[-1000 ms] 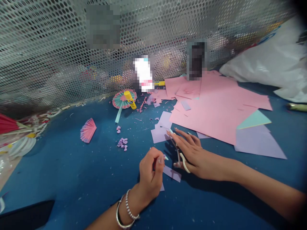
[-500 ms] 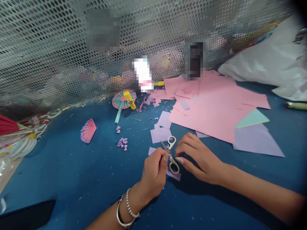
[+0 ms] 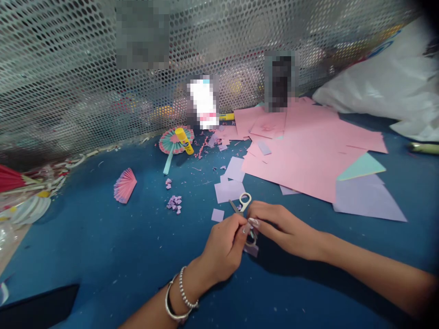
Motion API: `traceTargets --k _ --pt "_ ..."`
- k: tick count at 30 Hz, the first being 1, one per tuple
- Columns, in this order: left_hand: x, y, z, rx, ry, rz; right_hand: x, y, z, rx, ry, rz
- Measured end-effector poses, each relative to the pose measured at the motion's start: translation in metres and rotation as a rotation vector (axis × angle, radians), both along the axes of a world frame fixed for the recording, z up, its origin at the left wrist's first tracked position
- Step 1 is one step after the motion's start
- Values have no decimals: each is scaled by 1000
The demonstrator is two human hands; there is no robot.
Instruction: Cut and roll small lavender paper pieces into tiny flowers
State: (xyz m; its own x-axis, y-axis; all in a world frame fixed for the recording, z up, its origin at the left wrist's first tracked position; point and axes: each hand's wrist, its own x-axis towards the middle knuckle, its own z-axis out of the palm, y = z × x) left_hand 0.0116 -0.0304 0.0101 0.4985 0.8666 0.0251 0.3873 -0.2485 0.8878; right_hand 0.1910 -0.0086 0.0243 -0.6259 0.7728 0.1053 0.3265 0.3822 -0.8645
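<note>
My left hand point(image 3: 224, 244) and my right hand point(image 3: 283, 226) meet fingertip to fingertip, both closed in a pinch. Between them is a small piece of purple paper, mostly hidden by the fingers. Under the fingertips lie scissors point(image 3: 245, 199) with white handles, their blades apart, on the blue tabletop point(image 3: 130, 256); the hands partly cover them. One purple paper strip point(image 3: 252, 250) sticks out beneath the lower handle. A small purple square point(image 3: 217, 215) is just beyond my left hand. Farther left, a little heap of tiny purple paper pieces point(image 3: 174, 204) rests on the table.
Large pink paper sheets point(image 3: 302, 155) spread at the right, beside purple paper point(image 3: 366, 201). A yellow glue stick point(image 3: 184, 140) lies on a round pleated paper fan point(image 3: 168, 141). A pink pleated fan point(image 3: 125, 186) lies left. Perforated metal point(image 3: 85, 82) borders the back; a white plastic bag point(image 3: 370, 87) is at right.
My right hand has moved left and down, its fingers closing to meet my left fingertips. My left hand has shifted slightly right, uncovering the small purple square and covering more of the scissors.
</note>
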Motion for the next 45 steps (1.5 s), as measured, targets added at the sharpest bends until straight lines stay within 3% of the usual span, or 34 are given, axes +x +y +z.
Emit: traceTargets --k 5,10,13,18,21,24,32,39,45 --pt "1 0 1 -50 -66 -6 -1 1 0 -312 77 -25" --pt "2 1 2 -45 -74 -11 1 0 -1 -410 138 -24" --pt "1 1 1 -45 -69 18 2 0 -1 -329 103 -34" --pt "0 3 -2 -21 -93 196 3 -1 -2 181 -111 -149" --pt "0 3 -3 -26 -88 266 2 -3 -2 318 -169 -103" --pt "0 4 -2 -47 -88 231 2 -4 -6 369 -135 -66" --pt "0 4 -2 -191 -188 105 5 -1 -15 436 108 -170" --pt "3 11 1 -396 -314 189 6 2 -8 414 109 -209" --pt "3 15 -3 -441 -349 276 3 1 -7 355 97 -187"
